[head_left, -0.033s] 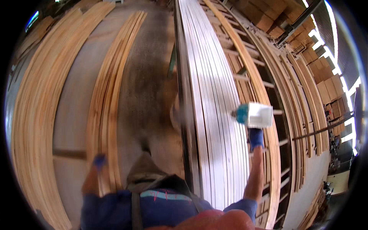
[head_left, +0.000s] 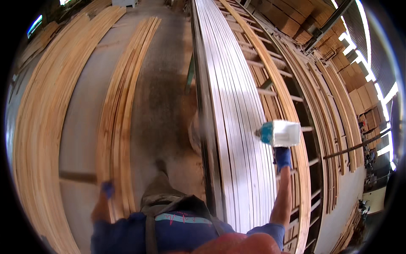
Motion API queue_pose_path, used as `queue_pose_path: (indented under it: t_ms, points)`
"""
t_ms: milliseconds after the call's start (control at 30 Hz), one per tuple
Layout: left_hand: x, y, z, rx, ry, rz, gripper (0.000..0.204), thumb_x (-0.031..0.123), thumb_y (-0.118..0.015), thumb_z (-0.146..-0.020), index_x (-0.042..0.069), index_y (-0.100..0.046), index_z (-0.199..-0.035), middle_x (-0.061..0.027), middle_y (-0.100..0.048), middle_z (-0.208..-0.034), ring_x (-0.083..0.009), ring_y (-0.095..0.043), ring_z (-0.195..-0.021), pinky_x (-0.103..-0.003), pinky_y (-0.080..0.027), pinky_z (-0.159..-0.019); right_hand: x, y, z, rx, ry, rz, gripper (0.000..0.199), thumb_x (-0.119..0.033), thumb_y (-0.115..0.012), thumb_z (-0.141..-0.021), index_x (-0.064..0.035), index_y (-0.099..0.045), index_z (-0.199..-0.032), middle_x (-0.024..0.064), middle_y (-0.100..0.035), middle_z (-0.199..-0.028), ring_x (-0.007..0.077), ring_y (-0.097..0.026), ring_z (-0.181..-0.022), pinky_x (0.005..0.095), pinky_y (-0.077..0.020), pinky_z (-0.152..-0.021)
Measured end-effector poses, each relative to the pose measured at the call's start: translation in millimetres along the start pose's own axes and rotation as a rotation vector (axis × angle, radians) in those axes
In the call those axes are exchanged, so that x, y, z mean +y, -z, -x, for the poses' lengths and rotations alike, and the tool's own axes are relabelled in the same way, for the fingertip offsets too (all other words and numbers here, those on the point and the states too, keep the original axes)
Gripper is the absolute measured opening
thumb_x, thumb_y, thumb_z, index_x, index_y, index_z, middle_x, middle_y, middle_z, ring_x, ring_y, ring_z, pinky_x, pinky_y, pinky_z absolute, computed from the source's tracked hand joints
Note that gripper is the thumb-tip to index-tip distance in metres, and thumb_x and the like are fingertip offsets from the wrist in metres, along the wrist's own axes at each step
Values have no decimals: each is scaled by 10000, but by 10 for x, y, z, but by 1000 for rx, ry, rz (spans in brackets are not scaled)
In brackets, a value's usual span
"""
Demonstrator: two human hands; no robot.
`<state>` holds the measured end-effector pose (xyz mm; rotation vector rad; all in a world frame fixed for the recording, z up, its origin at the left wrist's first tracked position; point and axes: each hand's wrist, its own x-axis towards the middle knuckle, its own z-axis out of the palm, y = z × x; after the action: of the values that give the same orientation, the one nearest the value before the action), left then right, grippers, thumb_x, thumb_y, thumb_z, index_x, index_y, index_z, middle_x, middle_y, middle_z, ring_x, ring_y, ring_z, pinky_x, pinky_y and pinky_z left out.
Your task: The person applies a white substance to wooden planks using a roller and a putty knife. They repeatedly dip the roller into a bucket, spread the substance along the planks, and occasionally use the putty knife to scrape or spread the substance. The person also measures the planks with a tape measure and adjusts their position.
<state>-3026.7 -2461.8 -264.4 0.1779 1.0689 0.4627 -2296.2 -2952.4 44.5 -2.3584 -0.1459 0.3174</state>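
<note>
My right hand (head_left: 283, 158), in a blue glove, is closed around the lower side of a white container with a teal end (head_left: 281, 133). Its white part looks hollow and open towards me, and a narrow tip points left. The container is above the right edge of a row of long white-coated boards (head_left: 237, 122). To the left, my left hand (head_left: 108, 189), also blue-gloved, hangs low in front of a narrow stack of bare boards (head_left: 122, 114). Motion smears its fingers, and no held object shows there.
A dark rail (head_left: 206, 139) borders the white boards on the left. One bare plank (head_left: 292, 110) lies right of them, over a slatted rack (head_left: 313, 161). A wide board stack (head_left: 46, 127) fills the far left. More boards (head_left: 332, 106) and cardboard boxes (head_left: 359, 97) stand right.
The whole picture has shifted slightly downward. Both hands and the container appear a little lower; the container stays in my right hand.
</note>
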Motion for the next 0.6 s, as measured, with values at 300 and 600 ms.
queue_pose_path:
  t_ms: [300, 600]
  points:
    - [1354, -1393, -1118, 224, 84, -730, 234, 339, -466, -977, 164, -546, -842, -46, -589, -675, -210, -529, -521, -324, -377, -481, -1727, -1026, -2018, -120, -121, 117, 332, -325, -599, -910, -69, -581, -699, 41, -491, -474, 148, -500, -362, 319, -423, -336]
    - [2250, -4737, -2691, 74, -142, -865, 197, 247, -543, -936, 65, -610, -972, -42, -611, -722, -110, -570, -570, -240, -381, -479, -3670, -2185, -5358, -223, 59, 138, 287, -310, -601, -900, -131, -567, -1122, 26, -553, -606, 159, -500, -427, 338, -408, -351]
